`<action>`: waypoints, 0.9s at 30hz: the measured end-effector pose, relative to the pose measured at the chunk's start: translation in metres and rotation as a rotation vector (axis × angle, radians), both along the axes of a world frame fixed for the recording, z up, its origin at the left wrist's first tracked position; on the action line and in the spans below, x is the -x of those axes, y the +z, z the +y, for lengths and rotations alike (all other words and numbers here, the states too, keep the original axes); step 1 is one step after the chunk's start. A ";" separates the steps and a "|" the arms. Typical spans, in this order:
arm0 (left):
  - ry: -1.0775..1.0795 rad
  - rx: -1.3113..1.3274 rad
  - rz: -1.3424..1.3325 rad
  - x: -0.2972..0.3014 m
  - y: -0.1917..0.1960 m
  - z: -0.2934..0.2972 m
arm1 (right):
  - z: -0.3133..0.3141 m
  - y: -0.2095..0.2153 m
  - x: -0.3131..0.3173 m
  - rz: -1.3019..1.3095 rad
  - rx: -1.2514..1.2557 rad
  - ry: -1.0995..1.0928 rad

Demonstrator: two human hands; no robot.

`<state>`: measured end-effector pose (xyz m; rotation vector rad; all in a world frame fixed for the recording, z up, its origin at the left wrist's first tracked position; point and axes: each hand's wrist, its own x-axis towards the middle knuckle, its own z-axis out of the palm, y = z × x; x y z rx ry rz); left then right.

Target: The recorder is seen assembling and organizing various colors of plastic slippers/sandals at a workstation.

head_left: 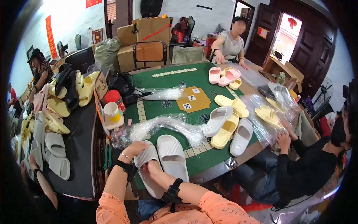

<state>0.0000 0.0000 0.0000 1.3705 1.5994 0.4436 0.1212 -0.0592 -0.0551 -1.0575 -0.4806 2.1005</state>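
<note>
Two white slide sandals lie side by side at the near edge of the green game table (169,76). My left hand (135,148) grips the strap of the left white slide (147,175), and my right hand (153,170) presses on the same slide's footbed. The second white slide (172,156) rests just to the right, untouched. Both wrists wear black bands, and my sleeves are orange. A bundle of clear plastic bags (169,125) lies just beyond the slides.
Yellow, white and pink slides (227,123) lie across the table with more plastic bags. A person in black (309,168) sits at the right, another at the far side (230,43). Rows of slides (56,123) cover a dark side table on the left. Cardboard boxes stand behind.
</note>
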 end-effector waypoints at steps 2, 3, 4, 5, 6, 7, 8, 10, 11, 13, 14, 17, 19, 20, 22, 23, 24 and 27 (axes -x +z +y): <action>-0.206 -0.184 0.033 0.001 0.009 0.001 | 0.003 -0.007 0.007 0.186 0.133 -0.034; -0.192 -0.186 0.031 0.003 0.007 0.000 | 0.002 -0.003 0.005 0.182 0.132 -0.021; -0.229 -0.175 0.082 0.005 0.001 0.001 | 0.001 0.001 0.003 0.098 0.178 0.069; -0.268 -0.161 0.133 0.006 -0.004 0.002 | 0.000 0.005 0.001 0.013 0.225 0.158; -0.224 -0.214 0.084 0.010 -0.011 0.003 | 0.001 0.016 0.001 -0.032 0.265 0.192; -0.225 -0.200 0.082 0.004 -0.004 -0.001 | 0.006 0.016 -0.003 -0.031 0.279 0.192; -0.118 -0.084 0.099 -0.002 0.004 0.002 | 0.014 0.016 -0.007 0.005 0.251 0.282; -0.197 -0.085 0.221 -0.008 0.017 0.005 | 0.005 -0.030 -0.003 -0.137 -0.172 0.196; -0.380 -0.212 0.318 -0.009 0.019 0.007 | -0.002 -0.061 0.005 -0.318 -0.574 0.018; -0.074 -0.061 -0.086 0.003 -0.006 -0.007 | 0.000 0.033 0.003 0.025 0.231 0.171; -0.214 -0.344 -0.021 0.001 -0.030 0.000 | 0.010 0.030 -0.010 0.041 0.166 0.195; -0.844 -0.785 1.171 0.020 -0.095 0.026 | 0.010 0.039 -0.013 0.041 0.210 0.266; -0.056 -0.303 -0.223 0.042 -0.102 0.003 | 0.002 0.012 0.003 0.180 0.139 0.215; -0.213 -0.244 0.069 0.011 -0.056 0.004 | 0.001 0.036 -0.004 -0.020 0.092 0.209; -0.401 -0.296 0.420 -0.012 0.013 0.007 | 0.008 0.037 -0.017 -0.023 0.075 0.170; -0.436 -0.384 0.460 -0.008 0.011 0.005 | 0.006 0.034 -0.018 -0.015 0.049 0.163; -0.424 -0.370 0.454 -0.004 0.006 0.005 | 0.002 0.033 -0.022 0.023 0.035 0.206; -0.236 -0.305 0.147 0.005 -0.008 0.006 | -0.027 0.066 -0.042 -0.136 -0.208 0.252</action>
